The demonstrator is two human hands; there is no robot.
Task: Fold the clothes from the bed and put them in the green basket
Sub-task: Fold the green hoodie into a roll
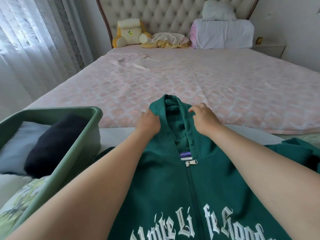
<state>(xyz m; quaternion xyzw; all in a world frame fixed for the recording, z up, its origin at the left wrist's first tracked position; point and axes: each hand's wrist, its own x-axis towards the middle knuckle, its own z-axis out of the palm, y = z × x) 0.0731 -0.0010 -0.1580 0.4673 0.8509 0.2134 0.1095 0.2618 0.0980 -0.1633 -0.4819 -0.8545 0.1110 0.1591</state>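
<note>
A dark green zip hoodie (pixel 190 184) with white lettering lies face up at the foot of the bed, zipper closed, hood pointing away from me. My left hand (pixel 148 121) grips the left edge of the hood. My right hand (pixel 203 116) rests on the hood's right edge with fingers bent; I cannot tell if it grips the cloth. The green basket (pixel 83 144) stands on the bed at the left, holding a folded black garment (pixel 55 146) and a pale blue one (pixel 19 142).
The pink quilted mattress cover (pixel 173 80) stretches ahead. At the headboard sit a yellow plush toy (pixel 129 34), a crumpled yellow cloth (pixel 166 40) and stacked white bedding (pixel 223 32). Curtains (pixel 34 40) hang at the left. A nightstand (pixel 268 47) is at the far right.
</note>
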